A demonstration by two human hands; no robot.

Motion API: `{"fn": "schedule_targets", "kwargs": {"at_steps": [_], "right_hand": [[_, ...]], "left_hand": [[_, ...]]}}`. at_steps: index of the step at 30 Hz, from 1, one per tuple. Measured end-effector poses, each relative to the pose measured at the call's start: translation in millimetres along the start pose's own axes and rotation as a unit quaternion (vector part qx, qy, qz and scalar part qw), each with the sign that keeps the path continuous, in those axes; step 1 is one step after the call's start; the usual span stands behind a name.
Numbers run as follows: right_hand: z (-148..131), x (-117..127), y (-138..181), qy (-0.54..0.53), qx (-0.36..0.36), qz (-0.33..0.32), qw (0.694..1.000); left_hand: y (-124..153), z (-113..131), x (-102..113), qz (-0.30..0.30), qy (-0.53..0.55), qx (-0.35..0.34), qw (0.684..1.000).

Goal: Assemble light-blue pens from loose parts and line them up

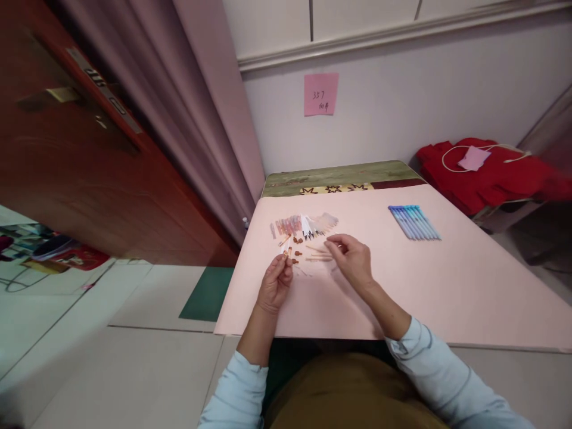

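My left hand [276,285] rests on the pink table cover [438,286], fingers pinched on a small brown pen part [286,254]. My right hand [351,257] hovers just to the right, its fingers curled and pinched near thin tan refill tubes [318,255] lying on the cover. Between and beyond the hands lie small brown caps [297,241] and a fanned row of pen parts, pinkish and clear [304,226]. What the right fingers hold is too small to make out.
A neat row of blue pens [414,222] lies on the cover to the right. Past the cover shows a green table strip [335,177]. A red cloth pile [487,173] sits on a chair at right; a wooden door [80,167] and curtain stand left.
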State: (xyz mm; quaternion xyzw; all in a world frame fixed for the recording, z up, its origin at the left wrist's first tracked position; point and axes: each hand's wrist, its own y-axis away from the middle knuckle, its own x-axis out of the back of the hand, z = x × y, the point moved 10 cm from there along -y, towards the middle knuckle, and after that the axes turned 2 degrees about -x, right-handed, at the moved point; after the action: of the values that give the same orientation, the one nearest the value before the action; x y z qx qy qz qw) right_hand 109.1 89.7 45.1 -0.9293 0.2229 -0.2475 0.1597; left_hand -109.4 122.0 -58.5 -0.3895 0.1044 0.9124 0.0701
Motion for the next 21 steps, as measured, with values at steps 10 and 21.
{"fn": "schedule_targets", "kwargs": {"at_steps": [10, 21], "right_hand": [[36.6, -5.1, 18.6, 0.168, -0.037, -0.118, 0.978], [31.1, -50.5, 39.4, 0.303, -0.005, -0.213, 0.929]], "left_hand": [[-4.9, 10.3, 9.7, 0.035, 0.081, -0.041, 0.995], [0.0, 4.5, -3.0, -0.024, 0.059, -0.009, 0.998]]}}
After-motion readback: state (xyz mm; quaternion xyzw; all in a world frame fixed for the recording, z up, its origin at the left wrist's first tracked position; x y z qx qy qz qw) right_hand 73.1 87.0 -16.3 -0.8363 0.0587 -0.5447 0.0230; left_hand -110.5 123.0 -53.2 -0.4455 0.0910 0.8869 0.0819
